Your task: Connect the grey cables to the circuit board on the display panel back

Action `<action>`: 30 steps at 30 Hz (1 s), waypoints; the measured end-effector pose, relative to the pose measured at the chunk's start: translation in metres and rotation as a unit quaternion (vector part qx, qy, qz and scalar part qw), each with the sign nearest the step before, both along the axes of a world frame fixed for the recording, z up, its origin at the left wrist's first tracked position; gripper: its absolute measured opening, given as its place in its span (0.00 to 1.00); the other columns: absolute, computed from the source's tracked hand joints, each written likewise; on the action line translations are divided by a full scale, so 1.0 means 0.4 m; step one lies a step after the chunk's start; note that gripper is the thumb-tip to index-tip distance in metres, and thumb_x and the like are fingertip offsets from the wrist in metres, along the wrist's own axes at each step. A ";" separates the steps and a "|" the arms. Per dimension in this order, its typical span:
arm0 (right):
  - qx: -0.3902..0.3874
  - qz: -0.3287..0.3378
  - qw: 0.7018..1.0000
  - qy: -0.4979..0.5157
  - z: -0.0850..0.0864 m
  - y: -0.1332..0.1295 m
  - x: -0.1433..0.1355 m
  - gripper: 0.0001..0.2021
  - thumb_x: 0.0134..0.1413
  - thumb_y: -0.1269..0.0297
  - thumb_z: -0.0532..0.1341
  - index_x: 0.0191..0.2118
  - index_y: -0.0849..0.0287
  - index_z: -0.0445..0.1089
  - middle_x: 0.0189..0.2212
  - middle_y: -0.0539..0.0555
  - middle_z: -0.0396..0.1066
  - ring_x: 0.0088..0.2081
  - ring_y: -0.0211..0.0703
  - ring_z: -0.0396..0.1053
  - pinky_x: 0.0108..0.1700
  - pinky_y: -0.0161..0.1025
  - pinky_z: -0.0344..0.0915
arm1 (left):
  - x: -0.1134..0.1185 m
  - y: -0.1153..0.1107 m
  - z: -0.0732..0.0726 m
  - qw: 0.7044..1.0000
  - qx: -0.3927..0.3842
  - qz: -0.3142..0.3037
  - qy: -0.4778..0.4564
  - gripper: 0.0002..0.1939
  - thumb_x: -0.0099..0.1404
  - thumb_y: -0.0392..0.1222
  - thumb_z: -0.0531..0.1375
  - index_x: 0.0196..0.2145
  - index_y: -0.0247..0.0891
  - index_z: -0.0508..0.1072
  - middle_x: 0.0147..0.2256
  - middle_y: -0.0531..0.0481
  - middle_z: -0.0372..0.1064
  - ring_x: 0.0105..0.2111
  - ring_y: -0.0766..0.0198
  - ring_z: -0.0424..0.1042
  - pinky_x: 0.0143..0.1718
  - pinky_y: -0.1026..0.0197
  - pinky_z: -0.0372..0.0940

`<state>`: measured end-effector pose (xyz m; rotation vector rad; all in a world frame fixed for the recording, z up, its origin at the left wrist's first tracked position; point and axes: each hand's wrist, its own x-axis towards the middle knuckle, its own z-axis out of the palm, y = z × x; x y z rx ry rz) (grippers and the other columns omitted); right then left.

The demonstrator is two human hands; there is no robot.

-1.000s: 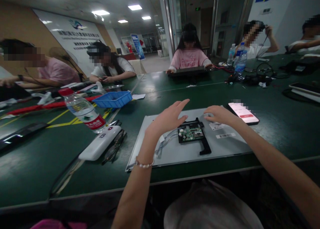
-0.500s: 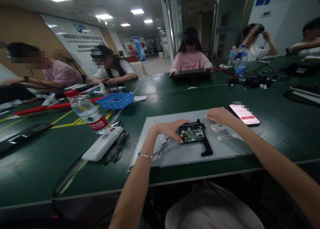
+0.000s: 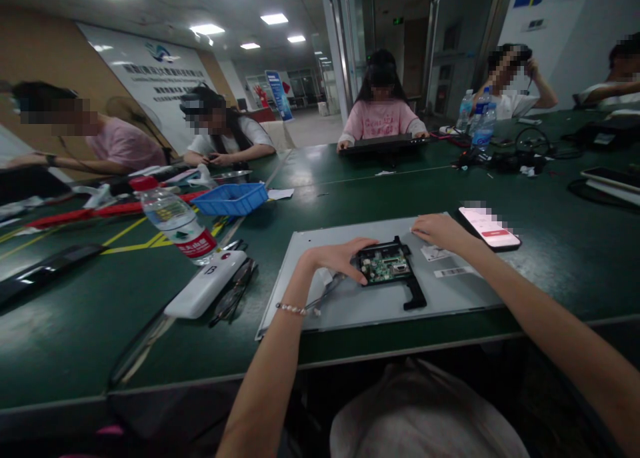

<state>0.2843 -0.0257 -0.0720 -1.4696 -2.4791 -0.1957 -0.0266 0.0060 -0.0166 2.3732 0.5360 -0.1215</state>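
Note:
On the green table lies a flat grey panel [image 3: 345, 311], its back side up, with white labels on it. A black plastic bracket [image 3: 415, 291] carrying a green circuit board [image 3: 384, 267] rests on the panel. My left hand [image 3: 340, 258], a beaded bracelet at its wrist, grips the bracket's left side between thumb and fingers. Grey cables [image 3: 325, 291] run beside that wrist. Near the panel's far edge, my right hand [image 3: 435, 231] is closed in a pinch, its fingertips at a small whitish bit that I cannot make out.
A phone [image 3: 490, 229] with a lit screen lies right of the panel. To the left are a white power bank [image 3: 206, 286], glasses [image 3: 235, 291], a water bottle [image 3: 175, 221] and a blue tray [image 3: 233, 201]. Several people sit around the table; one opposite holds a dark panel [image 3: 383, 145].
Both hands stay nearly where they were. The camera view has shifted very slightly.

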 end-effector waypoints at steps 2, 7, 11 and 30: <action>0.004 -0.006 1.000 0.001 -0.004 0.002 0.000 0.12 0.62 0.66 0.53 0.40 0.58 0.74 0.41 0.57 0.74 0.43 0.48 0.71 0.42 0.40 0.65 | -0.002 -0.001 -0.003 1.000 0.003 0.021 0.012 0.58 0.46 0.58 0.68 0.66 0.39 0.42 0.66 0.39 0.38 0.65 0.46 0.42 0.64 0.48 0.42; -0.004 -0.016 1.000 0.008 -0.012 0.011 0.003 0.12 0.62 0.66 0.53 0.40 0.58 0.74 0.41 0.57 0.74 0.44 0.47 0.71 0.43 0.39 0.64 | -0.007 -0.007 0.006 0.997 0.021 0.059 0.049 0.65 0.44 0.61 0.68 0.67 0.37 0.33 0.68 0.37 0.28 0.66 0.45 0.35 0.65 0.47 0.38; -0.003 -0.036 0.999 0.029 -0.006 0.009 -0.004 0.12 0.62 0.65 0.53 0.39 0.57 0.75 0.41 0.56 0.74 0.44 0.47 0.71 0.41 0.39 0.64 | -0.012 -0.016 0.021 0.997 0.024 0.060 0.053 0.66 0.44 0.63 0.67 0.67 0.38 0.31 0.68 0.38 0.28 0.66 0.44 0.35 0.65 0.46 0.39; -0.046 0.029 0.993 0.106 0.035 -0.008 -0.158 0.10 0.60 0.67 0.56 0.40 0.57 0.76 0.39 0.55 0.76 0.41 0.45 0.72 0.43 0.38 0.63 | -0.014 0.003 0.004 0.997 0.029 0.046 0.052 0.63 0.43 0.63 0.68 0.66 0.39 0.39 0.65 0.38 0.39 0.65 0.43 0.42 0.64 0.48 0.43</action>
